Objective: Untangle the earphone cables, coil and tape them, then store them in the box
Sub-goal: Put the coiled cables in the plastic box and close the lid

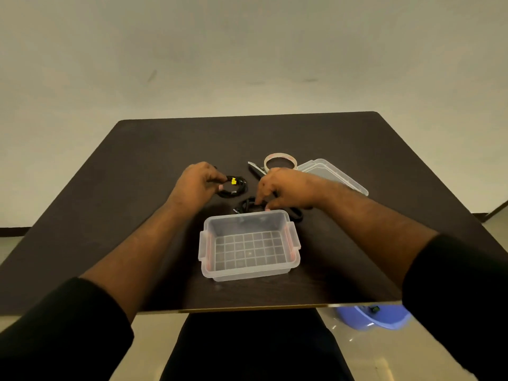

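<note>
Cables: two black coils lie on the table (143, 171) just beyond the box (248, 244); the far coil (233, 187) carries a yellow tag, the near coil (251, 204) sits against the box's far wall.
Left hand (196, 182): my fingers pinch the far coil at its left edge.
Right hand (286, 189): my fingertips curl down and pinch the near coil.
Box: clear, open, nothing inside.
Lid (334, 176): flat on the table behind my right hand.
Tape (280, 160): roll lying just left of the lid.

Head camera, wide-angle, looking forward and down over table (137, 166), near
</note>
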